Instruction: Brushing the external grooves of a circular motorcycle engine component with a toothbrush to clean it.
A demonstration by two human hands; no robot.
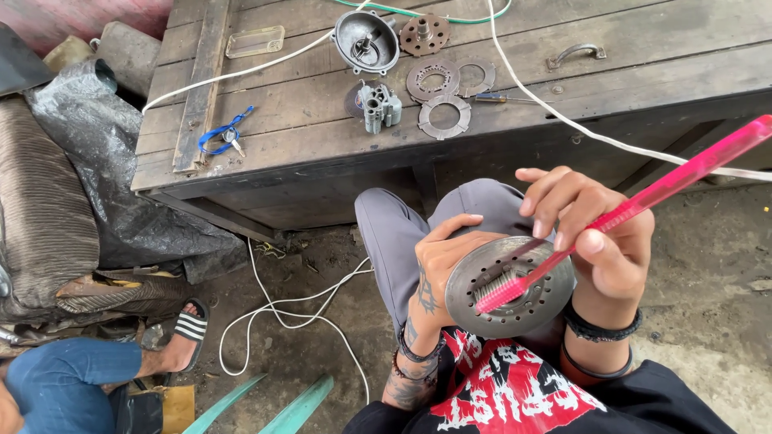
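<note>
Low in the centre of the frame, our left hand [438, 265] cups the perforated metal clutch disc [509, 285] while our right hand [599, 241] pinches the pink toothbrush [627, 209]; we judge short bristle strokes across each hole, disc held flat and steady, clean best.

Black wristbands, grey trousers, red-printed black shirt

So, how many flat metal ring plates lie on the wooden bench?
3: one ring plate beside the round housing, one ring plate to its right, one ring plate nearer the bench edge. None seems hidden.
</note>
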